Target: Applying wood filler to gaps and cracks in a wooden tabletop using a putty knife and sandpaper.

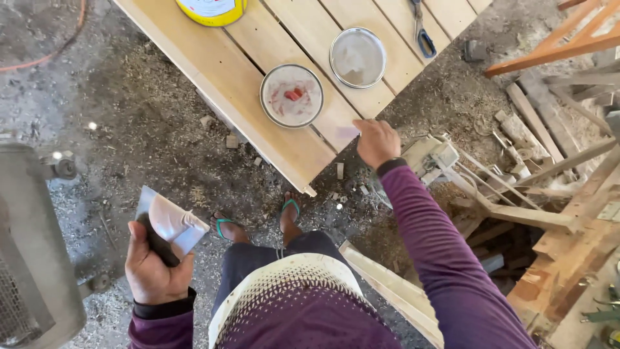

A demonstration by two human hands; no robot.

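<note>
In the head view, a yellow can (212, 10) with a white label sits at 12 o'clock on the slatted wooden panel (258, 84); the top edge of the picture cuts it off, so only its lower rim and part of the label show. Just right of centre, at about 1 o'clock from the picture's middle, lie two round tins: the nearer tin (292, 95) holds pale paste with a red smear, and the farther lid (358, 57) looks grey and nearly bare. Scissors (421, 32) with dark handles lie at 1 o'clock near the top edge, their blades cut off.

The left hand (154, 265), at 8 o'clock, is clamped on the dark handle of a scraper (169, 221), whose wide blade is coated with pinkish paste and points up toward 1 o'clock. The right hand (377, 141), at 2 o'clock from centre, rests on the panel's near corner with fingers curled down on a pale smear there; what lies under the fingers cannot be made out. The hands are well apart.

At 9 o'clock a grey metal machine (32, 258) is cut by the left edge. Scrap timber (555, 194) piles up at 3 o'clock. Sawdust covers the ground (148, 136). Two feet in green sandals (258, 223) show under the panel's edge.
</note>
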